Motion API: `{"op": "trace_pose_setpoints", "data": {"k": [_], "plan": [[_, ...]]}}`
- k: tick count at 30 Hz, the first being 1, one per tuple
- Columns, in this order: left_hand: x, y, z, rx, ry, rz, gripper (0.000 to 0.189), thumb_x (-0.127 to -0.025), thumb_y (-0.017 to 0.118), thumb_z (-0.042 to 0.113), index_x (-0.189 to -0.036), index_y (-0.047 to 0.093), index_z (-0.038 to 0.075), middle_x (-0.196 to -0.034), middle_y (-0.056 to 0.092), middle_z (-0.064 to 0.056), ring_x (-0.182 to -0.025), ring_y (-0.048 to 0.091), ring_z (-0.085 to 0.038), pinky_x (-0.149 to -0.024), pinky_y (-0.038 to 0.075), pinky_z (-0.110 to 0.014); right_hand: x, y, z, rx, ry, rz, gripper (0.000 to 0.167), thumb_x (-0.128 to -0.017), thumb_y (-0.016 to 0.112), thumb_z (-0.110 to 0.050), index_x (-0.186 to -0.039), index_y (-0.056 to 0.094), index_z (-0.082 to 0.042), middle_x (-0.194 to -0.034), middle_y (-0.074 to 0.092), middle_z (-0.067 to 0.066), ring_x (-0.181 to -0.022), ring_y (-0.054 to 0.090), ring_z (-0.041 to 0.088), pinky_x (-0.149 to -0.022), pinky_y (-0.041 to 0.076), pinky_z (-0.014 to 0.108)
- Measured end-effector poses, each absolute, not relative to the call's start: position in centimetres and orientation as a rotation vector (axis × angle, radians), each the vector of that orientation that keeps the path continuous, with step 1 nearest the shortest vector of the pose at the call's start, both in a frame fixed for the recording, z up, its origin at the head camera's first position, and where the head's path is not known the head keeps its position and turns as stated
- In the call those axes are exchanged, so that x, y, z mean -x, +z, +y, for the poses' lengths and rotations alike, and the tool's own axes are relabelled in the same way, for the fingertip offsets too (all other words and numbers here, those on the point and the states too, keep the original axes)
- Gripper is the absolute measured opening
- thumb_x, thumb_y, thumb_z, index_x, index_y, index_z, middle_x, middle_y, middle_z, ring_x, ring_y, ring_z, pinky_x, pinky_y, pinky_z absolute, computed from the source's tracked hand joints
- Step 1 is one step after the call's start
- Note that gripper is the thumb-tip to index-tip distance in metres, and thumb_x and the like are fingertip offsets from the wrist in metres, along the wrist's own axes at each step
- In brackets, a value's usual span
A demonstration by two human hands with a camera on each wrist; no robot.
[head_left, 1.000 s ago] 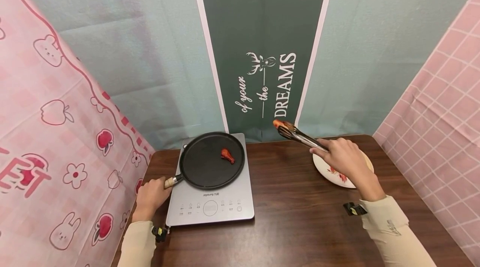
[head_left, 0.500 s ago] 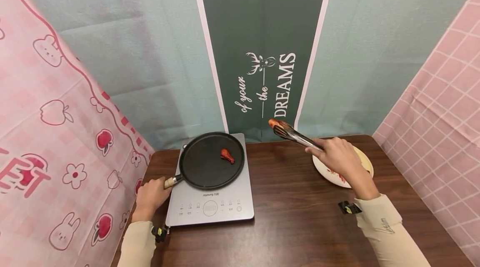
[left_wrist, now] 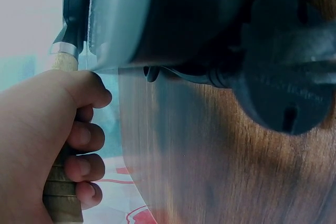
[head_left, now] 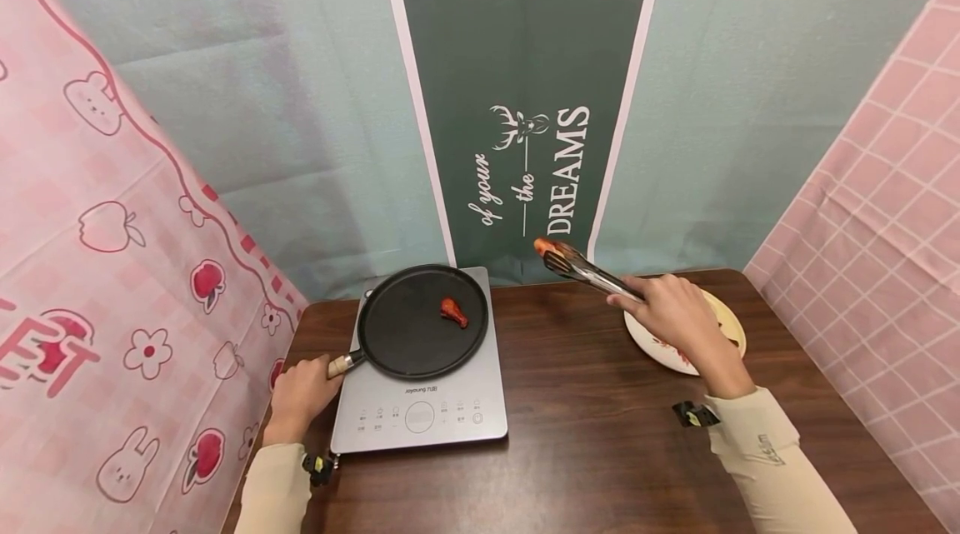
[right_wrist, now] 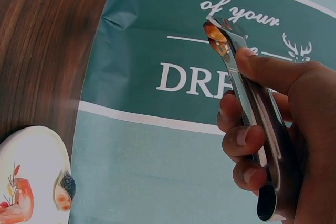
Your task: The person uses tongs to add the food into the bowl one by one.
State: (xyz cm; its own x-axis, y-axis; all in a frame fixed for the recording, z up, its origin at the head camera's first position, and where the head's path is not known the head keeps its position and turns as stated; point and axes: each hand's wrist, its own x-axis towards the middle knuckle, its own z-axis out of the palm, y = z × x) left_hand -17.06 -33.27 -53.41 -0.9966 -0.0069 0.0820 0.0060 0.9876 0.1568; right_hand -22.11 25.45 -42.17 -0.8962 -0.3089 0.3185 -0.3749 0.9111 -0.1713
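Note:
My left hand (head_left: 303,392) grips the wooden handle (head_left: 341,364) of a flat black frying pan (head_left: 405,334). In the left wrist view, the fingers (left_wrist: 86,136) curl round that handle. A reddish chicken drumstick (head_left: 453,312) lies in the pan's right half. My right hand (head_left: 675,313) holds metal tongs (head_left: 592,274), raised over the back right of the table. Between the tips of the tongs is an orange-brown piece of food (right_wrist: 215,32), partly hidden by them. Below the right hand, a white plate (head_left: 639,338) with a red flower pattern is partly covered.
The pan stands on a silver induction cooker (head_left: 408,434) at the left of the dark wooden table (head_left: 577,434). A small dark and orange piece (right_wrist: 64,191) lies at the plate's edge. Fabric hangings (head_left: 517,34) enclose the back and both sides.
My right hand has moved a little left with the tongs and the food piece, uncovering more of the plate's yellowish right part. The left hand, pan and drumstick have stayed in place.

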Motion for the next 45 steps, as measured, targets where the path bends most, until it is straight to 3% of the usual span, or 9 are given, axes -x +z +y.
{"op": "trace_pose_setpoints", "data": {"k": [11, 21, 37, 45], "plan": [[17.1, -53.5, -33.3, 0.001, -0.241, -3.041, 0.027, -0.092, 0.074, 0.026, -0.084, 0.062, 0.003, -0.076, 0.069, -0.023, -0.063, 0.066, -0.045, -0.055, 0.048, -0.058, 22.2, -42.1, 24.9, -0.522, 0.331, -2.786, 0.023, -0.097, 0.076, -0.04, -0.096, 0.073, -0.017, -0.059, 0.043, -0.004, -0.053, 0.041, 0.018, -0.055, 0.031, 0.036], [17.1, -53.4, -33.2, -0.013, -0.249, -3.055, 0.029, -0.092, 0.074, 0.027, -0.08, 0.058, 0.006, -0.072, 0.066, -0.02, -0.062, 0.065, -0.044, -0.056, 0.048, -0.058, 22.5, -42.2, 24.3, -0.562, 0.346, -2.763, 0.029, -0.096, 0.077, -0.039, -0.081, 0.061, -0.019, -0.06, 0.038, -0.005, -0.054, 0.038, 0.017, -0.055, 0.028, 0.035], [17.0, -53.4, -33.2, -0.011, -0.253, -3.056, 0.028, -0.092, 0.075, 0.027, -0.083, 0.06, 0.005, -0.074, 0.068, -0.021, -0.063, 0.065, -0.044, -0.055, 0.048, -0.058, 22.7, -42.2, 23.2, -0.597, 0.349, -2.728, 0.026, -0.094, 0.079, -0.04, -0.083, 0.067, -0.02, -0.057, 0.045, -0.002, -0.053, 0.045, 0.022, -0.055, 0.039, 0.045], [17.1, -53.5, -33.3, -0.001, -0.246, -3.047, 0.029, -0.092, 0.075, 0.026, -0.08, 0.058, 0.006, -0.072, 0.068, -0.022, -0.061, 0.065, -0.045, -0.055, 0.047, -0.059, 22.8, -42.2, 22.5, -0.613, 0.355, -2.716, 0.022, -0.093, 0.08, -0.04, -0.096, 0.076, -0.018, -0.059, 0.053, 0.001, -0.053, 0.049, 0.025, -0.056, 0.044, 0.049]]}}
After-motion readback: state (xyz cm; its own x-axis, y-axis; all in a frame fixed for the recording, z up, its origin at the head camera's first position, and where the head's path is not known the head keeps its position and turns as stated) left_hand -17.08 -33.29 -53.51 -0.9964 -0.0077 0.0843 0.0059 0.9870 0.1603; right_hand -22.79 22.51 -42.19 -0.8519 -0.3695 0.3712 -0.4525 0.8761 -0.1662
